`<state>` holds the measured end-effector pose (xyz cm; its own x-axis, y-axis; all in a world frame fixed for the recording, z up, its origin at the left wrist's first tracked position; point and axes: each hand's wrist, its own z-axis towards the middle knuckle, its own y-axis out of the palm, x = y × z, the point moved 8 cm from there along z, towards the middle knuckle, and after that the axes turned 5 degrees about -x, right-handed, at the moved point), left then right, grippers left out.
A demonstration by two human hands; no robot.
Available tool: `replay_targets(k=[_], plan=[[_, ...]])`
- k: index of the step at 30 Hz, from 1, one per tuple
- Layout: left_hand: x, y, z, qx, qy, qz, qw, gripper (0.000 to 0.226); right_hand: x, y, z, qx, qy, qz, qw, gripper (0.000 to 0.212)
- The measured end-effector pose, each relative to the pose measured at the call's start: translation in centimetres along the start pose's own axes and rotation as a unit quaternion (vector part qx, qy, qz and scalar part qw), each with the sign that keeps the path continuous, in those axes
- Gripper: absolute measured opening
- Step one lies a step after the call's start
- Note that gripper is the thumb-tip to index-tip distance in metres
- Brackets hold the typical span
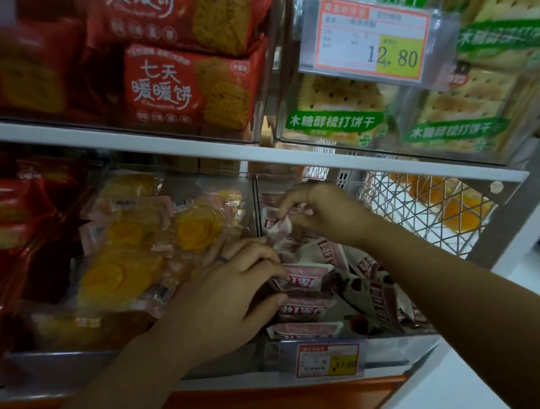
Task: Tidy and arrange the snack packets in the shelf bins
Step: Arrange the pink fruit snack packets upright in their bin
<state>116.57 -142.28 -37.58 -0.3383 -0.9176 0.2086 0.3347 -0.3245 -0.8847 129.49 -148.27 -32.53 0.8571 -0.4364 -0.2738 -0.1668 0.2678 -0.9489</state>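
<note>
The white shelf board (136,142) runs just above our clear pink-packet bin (390,343). Inside the bin, snack packets (381,300) lie jumbled toward its right and stacked flat at its front left. Our left hand (237,287) clamps the front packet (304,275) between fingers and thumb. Our right hand (320,215) pinches the rear packet (281,227) near the bin's back. We judge it best to steady the stack, lift the rear packet clear, then lay it flat, label forward.

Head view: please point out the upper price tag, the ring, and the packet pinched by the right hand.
upper price tag (372,37), head view, white middle.
ring (222,259), head view, its band.
pinched packet (277,229), head view, crumpled corner.
</note>
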Motion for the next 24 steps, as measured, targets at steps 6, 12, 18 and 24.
replay_targets(k=[6, 12, 18, 24], plan=[[0.0, -0.1, 0.0, 0.002, -0.001, 0.009, 1.000, 0.040, 5.3, -4.7, -5.2, 0.173, 0.170, 0.046, 0.969, 0.014], [0.0, 0.2, 0.4, 0.005, -0.030, 0.007, 1.000, 0.045, 10.9, -4.4, -11.7, 0.294, 0.341, 0.120, 0.885, 0.020], [0.3, 0.4, 0.7, -0.003, -0.033, 0.002, 0.999, 0.053, 6.0, -1.8, -8.7, 0.015, 0.303, -0.307, 0.902, 0.054], [0.2, 0.6, 0.7, -0.005, -0.009, 0.007, 1.000, 0.043, 1.6, 3.5, -3.2, -0.129, 0.019, -0.198, 0.972, 0.028]])
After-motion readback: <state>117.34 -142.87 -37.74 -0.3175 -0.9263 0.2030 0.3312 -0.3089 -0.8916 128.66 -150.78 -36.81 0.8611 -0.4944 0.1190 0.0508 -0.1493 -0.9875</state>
